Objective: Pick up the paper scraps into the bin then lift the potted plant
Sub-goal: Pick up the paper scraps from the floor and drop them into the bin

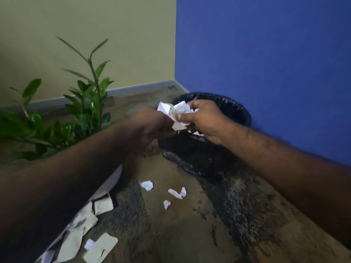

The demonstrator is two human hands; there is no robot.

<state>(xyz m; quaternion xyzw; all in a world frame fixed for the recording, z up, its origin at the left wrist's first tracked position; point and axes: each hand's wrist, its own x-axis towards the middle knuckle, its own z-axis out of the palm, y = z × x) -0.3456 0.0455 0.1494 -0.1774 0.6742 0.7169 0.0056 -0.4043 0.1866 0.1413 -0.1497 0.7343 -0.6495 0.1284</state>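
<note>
A bunch of white paper scraps (175,115) is held between both hands above the bin's near rim. My left hand (152,124) grips the bunch from the left, and my right hand (204,120) pinches it from the right with thumb and fingers. The bin (233,109), lined with a black bag, stands in the corner under the hands. More white scraps lie on the carpet: three small ones (175,193) in front of the bin and several larger ones (100,247) at the lower left. The potted plant (89,103) stands at the left; my left forearm hides most of its white pot (114,180).
A blue wall (266,63) runs close behind the bin on the right, and a beige wall (95,35) with a grey skirting board stands behind the plant. The floor is mottled brown and grey carpet (190,234).
</note>
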